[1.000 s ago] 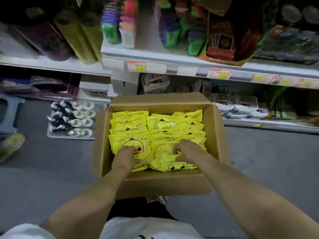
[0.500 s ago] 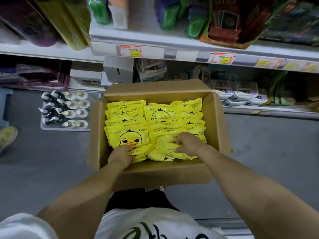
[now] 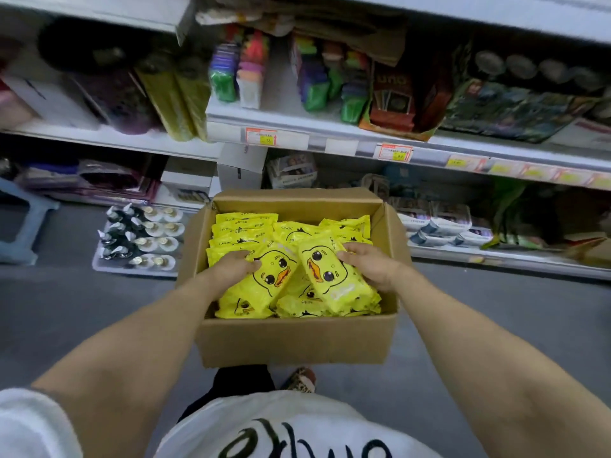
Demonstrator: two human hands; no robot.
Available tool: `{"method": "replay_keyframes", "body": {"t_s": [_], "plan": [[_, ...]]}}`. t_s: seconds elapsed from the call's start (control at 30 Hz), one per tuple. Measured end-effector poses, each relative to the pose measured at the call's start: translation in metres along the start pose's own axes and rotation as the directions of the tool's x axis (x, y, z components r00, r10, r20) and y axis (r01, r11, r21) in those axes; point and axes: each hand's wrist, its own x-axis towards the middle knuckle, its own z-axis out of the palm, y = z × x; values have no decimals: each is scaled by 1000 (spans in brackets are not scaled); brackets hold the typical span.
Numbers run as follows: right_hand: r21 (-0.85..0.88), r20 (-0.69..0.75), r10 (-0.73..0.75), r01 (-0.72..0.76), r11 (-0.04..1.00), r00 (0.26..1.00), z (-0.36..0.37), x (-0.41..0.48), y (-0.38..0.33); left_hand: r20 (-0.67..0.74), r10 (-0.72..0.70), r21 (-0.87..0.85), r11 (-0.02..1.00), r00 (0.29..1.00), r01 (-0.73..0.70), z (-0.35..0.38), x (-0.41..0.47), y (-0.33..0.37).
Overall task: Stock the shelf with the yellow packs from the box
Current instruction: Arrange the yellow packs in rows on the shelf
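An open cardboard box (image 3: 297, 342) stands on the grey floor in front of me, filled with several yellow packs (image 3: 244, 228) printed with a duck face. My left hand (image 3: 231, 264) grips one yellow pack (image 3: 264, 276) at its left edge, tilted up out of the pile. My right hand (image 3: 370, 262) grips a second yellow pack (image 3: 325, 272) at its right edge, also lifted and tilted. Both held packs are inside the box's opening, side by side. The shelf (image 3: 330, 140) with price tags runs across ahead, above the box.
A tray of pump bottles (image 3: 139, 239) sits on the floor left of the box. A blue stool (image 3: 23, 223) stands at far left. White cartons (image 3: 241, 166) and small boxed goods (image 3: 439, 223) fill the bottom shelf. Coloured packs and a card display (image 3: 393, 97) crowd the upper shelf.
Both hands have each taken a yellow pack from the near end of the box and raised it, duck face up. The camera view tilted upward toward the shelves.
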Motion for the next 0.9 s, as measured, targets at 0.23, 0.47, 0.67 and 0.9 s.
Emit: {"method": "replay_keyframes", "body": {"t_s": [0.23,0.47,0.67,0.9], "plan": [[182,-101,-23,41,982,995,-1,-33,-18,10,97,-100,990,995,-96,0,-39,28],[604,57,-104,48,796,993,-6,-47,-29,15,147,-16,989,989,-147,2,-61,63],[607,106,-263,147,781,959,-13,-49,-37,-31,232,16,973,972,-232,-7,-72,86],[362,25,-340,308,880,940,-41,-52,-66,-84,331,65,943,940,-326,-40,-86,126]]}}
